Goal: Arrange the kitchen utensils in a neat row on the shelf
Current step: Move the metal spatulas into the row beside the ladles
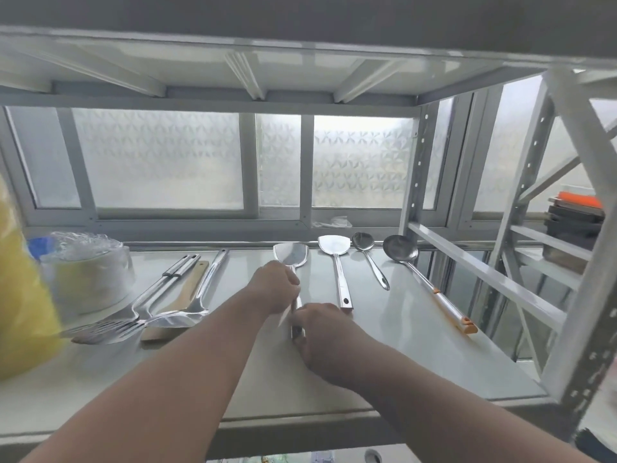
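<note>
- On the shelf point(384, 355), both hands are gripping one steel turner point(291, 256) by its handle: the left hand point(275, 285) is curling round the upper handle, the right hand point(320, 324) is clamping the lower end.
- Right of it, a second turner point(335, 246), a spoon point(363, 242) and a ladle point(400, 249) are lying in a row, heads toward the window point(160, 162).
- At left, forks point(110, 327) and a wooden spatula point(177, 305) are lying bunched together.
</note>
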The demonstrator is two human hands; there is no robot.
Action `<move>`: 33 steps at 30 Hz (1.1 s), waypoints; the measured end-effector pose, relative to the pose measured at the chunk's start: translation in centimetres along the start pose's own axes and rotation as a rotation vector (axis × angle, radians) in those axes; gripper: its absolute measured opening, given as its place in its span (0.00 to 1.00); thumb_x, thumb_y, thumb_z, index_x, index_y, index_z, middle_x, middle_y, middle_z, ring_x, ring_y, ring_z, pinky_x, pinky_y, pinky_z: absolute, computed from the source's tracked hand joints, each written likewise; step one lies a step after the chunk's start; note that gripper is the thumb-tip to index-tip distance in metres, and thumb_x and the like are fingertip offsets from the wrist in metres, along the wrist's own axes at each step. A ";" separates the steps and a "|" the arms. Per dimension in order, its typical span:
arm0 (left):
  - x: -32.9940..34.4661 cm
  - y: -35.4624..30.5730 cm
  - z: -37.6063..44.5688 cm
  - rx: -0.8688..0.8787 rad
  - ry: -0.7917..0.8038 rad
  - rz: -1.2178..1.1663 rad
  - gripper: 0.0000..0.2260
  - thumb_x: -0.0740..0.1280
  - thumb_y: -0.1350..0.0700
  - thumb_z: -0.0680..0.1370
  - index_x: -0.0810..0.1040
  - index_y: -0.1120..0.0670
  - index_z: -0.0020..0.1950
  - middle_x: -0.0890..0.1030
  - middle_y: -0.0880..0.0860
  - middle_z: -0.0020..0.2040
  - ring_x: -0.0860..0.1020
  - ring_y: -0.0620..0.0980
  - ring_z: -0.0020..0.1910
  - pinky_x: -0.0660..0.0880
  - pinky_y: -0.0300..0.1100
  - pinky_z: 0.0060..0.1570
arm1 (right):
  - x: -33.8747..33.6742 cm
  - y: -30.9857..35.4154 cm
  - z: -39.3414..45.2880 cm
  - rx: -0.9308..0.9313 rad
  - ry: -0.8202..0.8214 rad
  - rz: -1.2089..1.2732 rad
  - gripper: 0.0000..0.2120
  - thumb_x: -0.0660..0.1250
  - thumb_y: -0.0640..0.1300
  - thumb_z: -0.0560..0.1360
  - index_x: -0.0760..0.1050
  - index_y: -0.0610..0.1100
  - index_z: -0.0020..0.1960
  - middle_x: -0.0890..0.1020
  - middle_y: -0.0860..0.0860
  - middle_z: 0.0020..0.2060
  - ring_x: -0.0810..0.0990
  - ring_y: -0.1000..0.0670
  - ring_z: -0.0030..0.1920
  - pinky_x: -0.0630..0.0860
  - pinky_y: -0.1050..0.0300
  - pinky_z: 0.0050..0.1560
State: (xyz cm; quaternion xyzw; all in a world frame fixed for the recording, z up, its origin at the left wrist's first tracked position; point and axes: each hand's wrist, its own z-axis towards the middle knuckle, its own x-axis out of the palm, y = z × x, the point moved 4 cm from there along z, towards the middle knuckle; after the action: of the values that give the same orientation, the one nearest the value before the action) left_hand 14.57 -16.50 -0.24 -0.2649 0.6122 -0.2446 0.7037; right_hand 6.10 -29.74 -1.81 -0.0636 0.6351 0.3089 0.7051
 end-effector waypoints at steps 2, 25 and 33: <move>0.5 0.7 1.1 -0.015 -0.005 0.060 0.09 0.67 0.57 0.80 0.85 0.55 0.42 0.84 0.49 0.41 0.79 0.51 0.43 0.80 0.47 0.52 | -0.4 -0.1 1.3 0.017 0.007 -0.028 0.10 0.62 0.45 0.79 0.82 0.49 0.52 0.80 0.51 0.54 0.80 0.46 0.53 0.79 0.51 0.50; 0.5 3.4 4.6 -0.024 0.115 0.069 0.16 0.64 0.40 0.84 0.78 0.33 0.71 0.80 0.42 0.70 0.72 0.49 0.75 0.63 0.55 0.78 | -2.5 -6.0 7.3 -0.173 0.128 0.303 0.11 0.81 0.58 0.69 0.87 0.60 0.50 0.81 0.64 0.57 0.79 0.63 0.60 0.74 0.60 0.59; 1.3 3.8 4.9 -0.017 0.033 0.121 0.15 0.59 0.37 0.84 0.76 0.28 0.69 0.82 0.40 0.63 0.66 0.48 0.75 0.58 0.52 0.67 | -2.1 -5.5 6.9 -0.133 0.095 0.293 0.09 0.81 0.55 0.69 0.86 0.55 0.45 0.82 0.64 0.55 0.80 0.63 0.54 0.82 0.54 0.54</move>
State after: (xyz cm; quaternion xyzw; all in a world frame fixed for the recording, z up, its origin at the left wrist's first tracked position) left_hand 19.66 -14.23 -3.19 -0.2293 0.6407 -0.2005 0.7047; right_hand 14.89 -31.58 -0.25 -0.0314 0.6484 0.4466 0.6158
